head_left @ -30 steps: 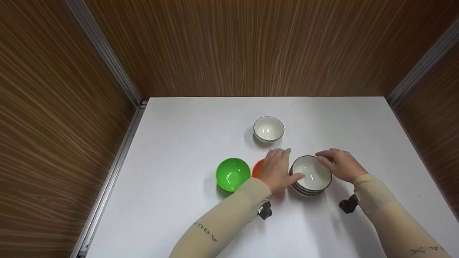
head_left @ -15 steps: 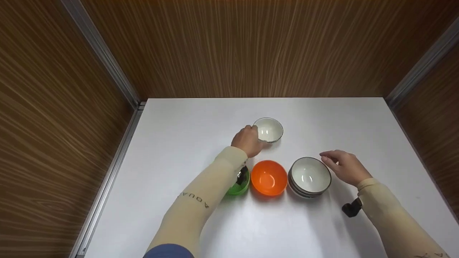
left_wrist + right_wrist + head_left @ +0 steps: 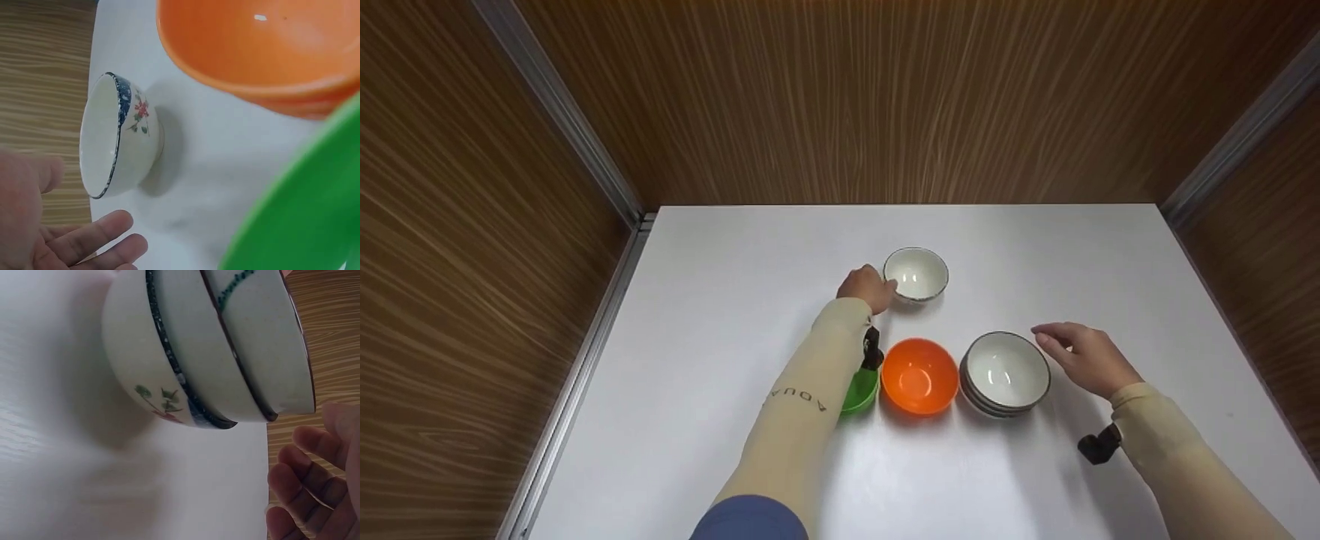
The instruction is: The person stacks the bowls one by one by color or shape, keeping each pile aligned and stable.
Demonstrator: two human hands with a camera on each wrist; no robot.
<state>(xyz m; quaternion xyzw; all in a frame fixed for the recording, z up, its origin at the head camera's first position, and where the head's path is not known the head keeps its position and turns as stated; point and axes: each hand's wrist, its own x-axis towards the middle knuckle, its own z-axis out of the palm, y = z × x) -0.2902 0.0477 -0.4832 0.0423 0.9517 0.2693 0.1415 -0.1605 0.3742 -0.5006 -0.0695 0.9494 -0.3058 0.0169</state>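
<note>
My left hand (image 3: 866, 289) is beside the left edge of a single white bowl (image 3: 916, 274) with a dark rim, near the back of the table. In the left wrist view its fingers (image 3: 101, 235) and thumb appear apart from this bowl, whose outside has a red flower. To the right, my right hand (image 3: 1087, 358) hovers beside a stack of white bowls (image 3: 1006, 371), holding nothing. The right wrist view has its fingers (image 3: 298, 486) loosely bent, apart from the stacked bowls (image 3: 197, 349), which have dark rims and a painted plant.
An orange bowl (image 3: 920, 375) stands just left of the stack. Beside it is a green bowl (image 3: 860, 391), partly hidden under my left forearm. The white table (image 3: 720, 300) is bounded by wood-patterned panels (image 3: 840, 105) at the back and both sides.
My left hand has gone from above the orange bowl, next to the stack, back and left to the single white bowl. My right hand has drawn slightly away from the stack.
</note>
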